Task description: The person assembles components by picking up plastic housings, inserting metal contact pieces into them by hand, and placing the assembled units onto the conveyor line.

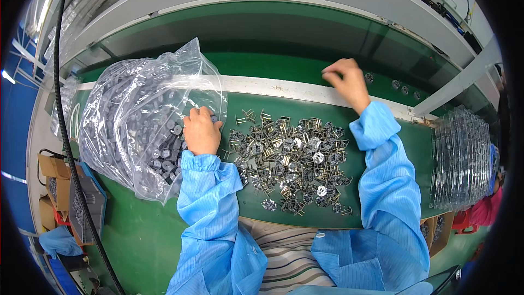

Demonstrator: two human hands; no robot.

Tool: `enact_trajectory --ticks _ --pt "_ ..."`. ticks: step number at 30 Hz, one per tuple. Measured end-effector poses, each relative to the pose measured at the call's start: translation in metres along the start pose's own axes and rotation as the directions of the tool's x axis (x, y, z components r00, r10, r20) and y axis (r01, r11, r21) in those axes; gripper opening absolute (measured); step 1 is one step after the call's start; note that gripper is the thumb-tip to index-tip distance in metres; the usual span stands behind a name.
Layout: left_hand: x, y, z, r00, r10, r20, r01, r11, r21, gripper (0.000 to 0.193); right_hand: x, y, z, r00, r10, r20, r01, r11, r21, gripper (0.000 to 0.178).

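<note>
My left hand [202, 132] is at the mouth of a large clear plastic bag [197, 57], which is full of small grey round plastic parts [164, 155]. Its fingers are bent, and one grey part shows between finger and thumb. To its right lies a heap of small metal-pinned parts [289, 158] with shiny round bodies and brass-coloured prongs. My right hand [349, 84] is raised beyond the heap, over the white rail [278, 86]. Its fingers are bent, with thumb and forefinger slightly apart and nothing visible between them.
Several round parts [396, 84] sit on the green belt [256, 65] behind the rail. Clear plastic trays [463, 158] are stacked at the right. Cardboard boxes [54, 172] stand lower left; a black cable [59, 93] hangs at the left.
</note>
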State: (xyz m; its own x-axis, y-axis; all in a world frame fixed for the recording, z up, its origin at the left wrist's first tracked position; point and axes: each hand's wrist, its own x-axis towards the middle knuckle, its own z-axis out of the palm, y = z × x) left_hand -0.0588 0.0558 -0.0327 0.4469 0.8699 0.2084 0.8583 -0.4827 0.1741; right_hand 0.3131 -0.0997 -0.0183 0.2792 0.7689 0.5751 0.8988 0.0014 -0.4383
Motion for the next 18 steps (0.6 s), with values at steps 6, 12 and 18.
enact_trajectory --ticks 6,12,18 --pt "-0.002 0.000 0.000 0.998 0.034 -0.050 -0.034 0.999 0.013 0.043 -0.020 -0.081 0.029 0.843 -0.208 0.495 -0.044 0.892 0.450 0.028" --pt "-0.008 0.006 0.006 0.997 -0.054 -0.050 0.063 0.977 0.204 0.049 -0.019 -0.073 0.026 0.831 -0.083 0.550 -0.187 0.890 0.415 0.019" --pt "0.001 0.010 0.006 0.994 0.054 -0.096 -0.041 0.991 0.126 0.041 -0.014 -0.053 0.022 0.847 -0.012 0.531 -0.182 0.933 0.311 0.014"
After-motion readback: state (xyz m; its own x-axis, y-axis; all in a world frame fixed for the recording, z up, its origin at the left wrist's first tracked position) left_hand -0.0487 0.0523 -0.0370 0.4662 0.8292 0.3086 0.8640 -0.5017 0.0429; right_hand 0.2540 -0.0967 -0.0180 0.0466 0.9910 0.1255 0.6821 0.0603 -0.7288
